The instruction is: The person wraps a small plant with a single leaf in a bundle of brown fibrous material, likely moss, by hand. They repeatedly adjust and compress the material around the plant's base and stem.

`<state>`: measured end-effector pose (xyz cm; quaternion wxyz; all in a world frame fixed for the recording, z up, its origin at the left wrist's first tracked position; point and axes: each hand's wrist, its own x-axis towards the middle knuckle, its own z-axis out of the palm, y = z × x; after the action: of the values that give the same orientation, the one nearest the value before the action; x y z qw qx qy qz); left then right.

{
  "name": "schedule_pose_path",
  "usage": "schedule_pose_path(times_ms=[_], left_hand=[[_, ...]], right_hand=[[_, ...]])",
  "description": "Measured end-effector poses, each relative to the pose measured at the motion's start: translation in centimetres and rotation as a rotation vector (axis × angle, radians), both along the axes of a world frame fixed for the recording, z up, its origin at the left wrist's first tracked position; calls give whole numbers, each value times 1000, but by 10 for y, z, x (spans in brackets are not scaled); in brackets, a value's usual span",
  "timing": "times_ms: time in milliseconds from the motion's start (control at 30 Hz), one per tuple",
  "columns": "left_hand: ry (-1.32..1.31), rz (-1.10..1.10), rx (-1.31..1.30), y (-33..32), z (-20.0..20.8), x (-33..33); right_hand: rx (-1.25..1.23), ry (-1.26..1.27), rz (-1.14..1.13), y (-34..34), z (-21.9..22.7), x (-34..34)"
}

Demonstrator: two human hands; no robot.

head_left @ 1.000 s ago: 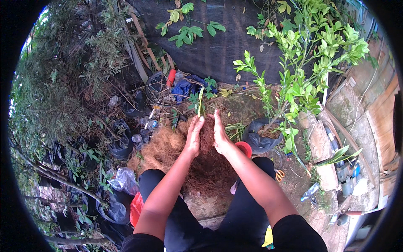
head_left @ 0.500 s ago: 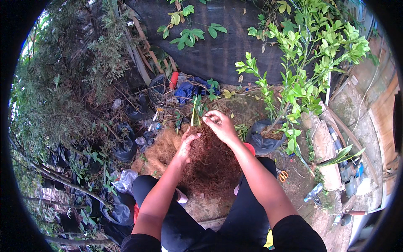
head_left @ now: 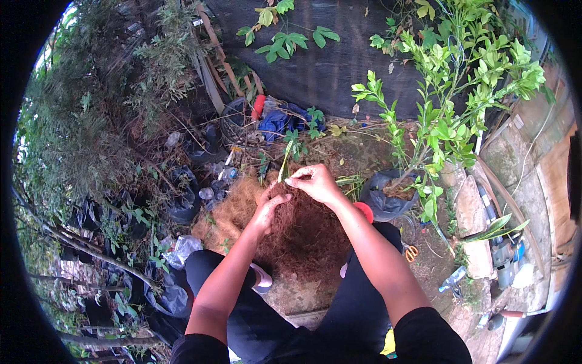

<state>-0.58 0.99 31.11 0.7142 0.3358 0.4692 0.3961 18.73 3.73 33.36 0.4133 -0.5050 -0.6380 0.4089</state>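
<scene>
My left hand (head_left: 265, 211) is closed round a clump of dark brown fibre (head_left: 286, 213), which looks like coconut fibre. A narrow green leaf with pale yellow edges (head_left: 285, 159) stands up out of the top of the clump. My right hand (head_left: 316, 184) is at the foot of that leaf, thumb and fingertips pinched together. What lies between those fingertips is too small to make out. Below both hands spreads a heap of loose dark fibre (head_left: 303, 252) between my feet. Lighter tan fibre (head_left: 233, 203) lies to the left of it.
A potted leafy plant in a black bag (head_left: 385, 197) stands to the right, beside a red container (head_left: 364, 211). Orange-handled scissors (head_left: 411, 253) and a plastic bottle (head_left: 453, 278) lie on the ground. Black bags (head_left: 182, 194) and shrubs crowd the left. A dark sheet (head_left: 357, 60) hangs behind.
My right hand has come down and left, bringing its fingertips in against the foot of the leaf. The left hand keeps its hold on the fibre clump. The whole view has shifted slightly.
</scene>
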Motion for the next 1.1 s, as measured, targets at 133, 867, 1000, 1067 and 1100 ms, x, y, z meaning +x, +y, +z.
schedule_pose_path(times_ms=[133,867,1000,1067,1100], left_hand=[[60,20,-25,4,-3,-3],[-62,-74,-180,22,-41,5],[-107,-2,-206,13,-33,10],[-122,-5,-172,11,-24,10],[-125,-14,-152,11,-20,10]], right_hand=[[76,75,-78,-2,-2,-6],[-153,1047,-610,13,-6,29],[-154,1309,-631,16,-3,54],[-97,1406,-587,19,-6,63],[-79,1456,-584,21,-7,67]])
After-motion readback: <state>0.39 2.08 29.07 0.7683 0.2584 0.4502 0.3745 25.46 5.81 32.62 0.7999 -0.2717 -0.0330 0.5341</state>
